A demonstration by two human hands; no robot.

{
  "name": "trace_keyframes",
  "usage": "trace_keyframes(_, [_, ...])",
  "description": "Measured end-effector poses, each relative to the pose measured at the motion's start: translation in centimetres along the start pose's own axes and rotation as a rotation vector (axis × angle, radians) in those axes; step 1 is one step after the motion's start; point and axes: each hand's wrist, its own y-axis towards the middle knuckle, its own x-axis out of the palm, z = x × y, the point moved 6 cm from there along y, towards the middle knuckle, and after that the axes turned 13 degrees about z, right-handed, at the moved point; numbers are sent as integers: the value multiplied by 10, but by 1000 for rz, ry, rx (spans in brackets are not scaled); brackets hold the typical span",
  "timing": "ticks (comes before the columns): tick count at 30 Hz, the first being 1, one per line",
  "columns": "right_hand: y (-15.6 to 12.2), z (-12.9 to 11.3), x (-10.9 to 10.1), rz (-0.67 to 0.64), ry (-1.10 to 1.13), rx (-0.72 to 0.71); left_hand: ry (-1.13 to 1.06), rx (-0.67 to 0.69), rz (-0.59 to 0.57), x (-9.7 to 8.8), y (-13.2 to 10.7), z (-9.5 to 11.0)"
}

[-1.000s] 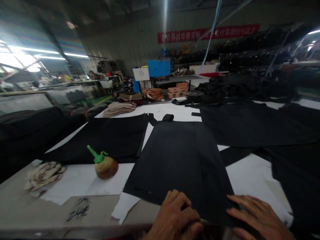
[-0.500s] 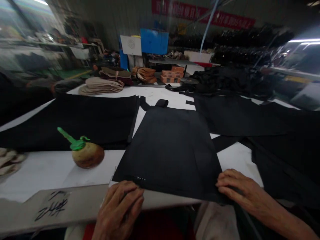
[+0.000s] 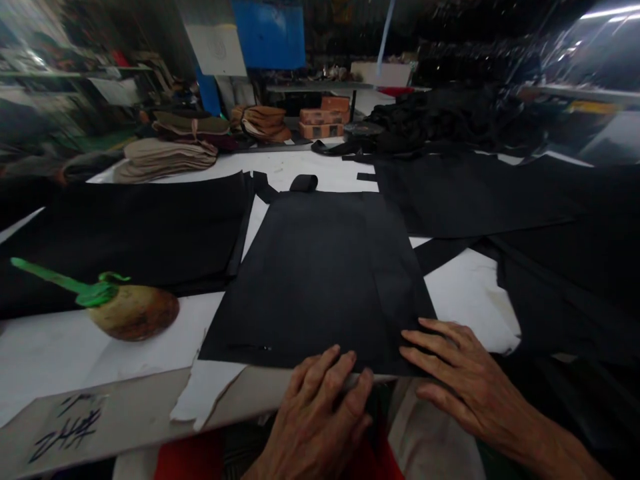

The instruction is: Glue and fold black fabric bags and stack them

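A flat black fabric panel (image 3: 310,267), with a black strap loop (image 3: 304,183) at its far edge, lies in front of me. A short dark slit or zip mark (image 3: 250,347) shows near its left front corner. My left hand (image 3: 320,407) rests on the panel's front edge, right of the middle; its fingers are slightly bent and lie on the cloth, the thumb partly hidden. My right hand (image 3: 457,370) lies flat over the right front corner with fingers spread.
A round yellow-brown bottle with a green spout (image 3: 133,312) stands at left, before a stack of black panels (image 3: 150,230). More black fabric (image 3: 475,193) lies at right. Behind are beige pieces (image 3: 167,159), brown pieces (image 3: 263,123) and orange boxes (image 3: 323,120).
My left hand has moved right along the panel's front edge, away from its left corner. My right hand has shifted further onto the right corner, fingers spreading. The view has tilted down.
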Motion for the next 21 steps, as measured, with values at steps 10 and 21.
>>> trace_keyframes(10, [8, -7, 1, 29, 44, 20, 10, -30, -46, 11, -4, 2])
trace_keyframes(21, [14, -14, 1, 30, 114, 86, -11, -20, -105, 7, 9, 5])
